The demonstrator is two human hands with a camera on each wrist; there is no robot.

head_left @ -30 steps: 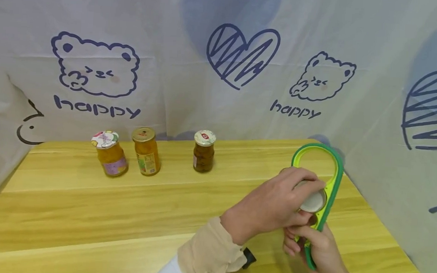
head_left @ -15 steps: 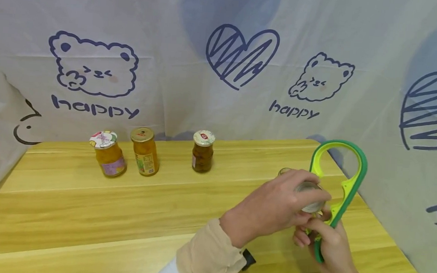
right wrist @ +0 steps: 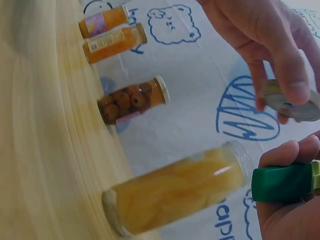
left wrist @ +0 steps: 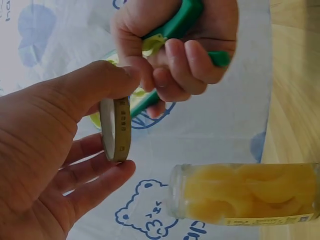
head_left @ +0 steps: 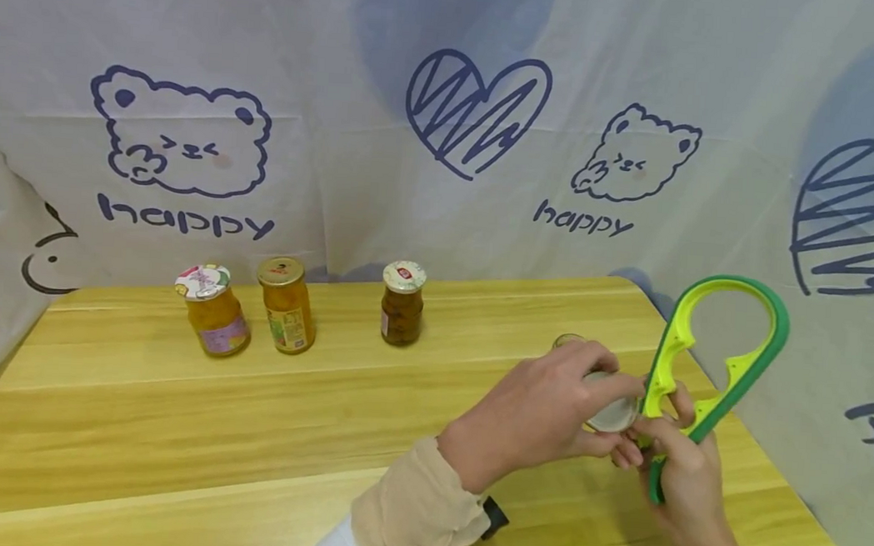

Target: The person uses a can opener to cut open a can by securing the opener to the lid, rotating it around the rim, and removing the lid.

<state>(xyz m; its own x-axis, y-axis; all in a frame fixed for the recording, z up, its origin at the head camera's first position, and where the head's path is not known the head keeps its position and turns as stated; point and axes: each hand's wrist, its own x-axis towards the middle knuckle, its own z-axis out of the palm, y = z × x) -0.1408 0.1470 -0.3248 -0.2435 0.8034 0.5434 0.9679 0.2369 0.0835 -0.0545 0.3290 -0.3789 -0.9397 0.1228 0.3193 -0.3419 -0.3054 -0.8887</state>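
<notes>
My left hand [head_left: 541, 417] pinches a round metal jar lid [left wrist: 117, 130] between thumb and fingers, its pale inner side showing in the head view. To its right, my right hand [head_left: 687, 476] grips the handle end of a green and yellow jar opener [head_left: 763, 351], whose big loop points up and away. An uncovered glass jar of yellow fruit pieces [right wrist: 175, 192] stands upright on the table, apart from both hands. In the head view, my left hand hides most of that jar, leaving only a bit of its rim [head_left: 568, 340].
Along the back of the wooden table [head_left: 247, 437] stand a jar with a purple label [head_left: 216, 318], a gold-lidded orange jar [head_left: 287, 310] and a jar of dark round fruit [head_left: 402, 313], all lidded. A printed cloth [head_left: 353, 176] hangs behind and at the sides.
My right hand has drawn the jar opener to the right, away from the lid. The left hand keeps the lid in nearly the same place, and the opener now stands beside it.
</notes>
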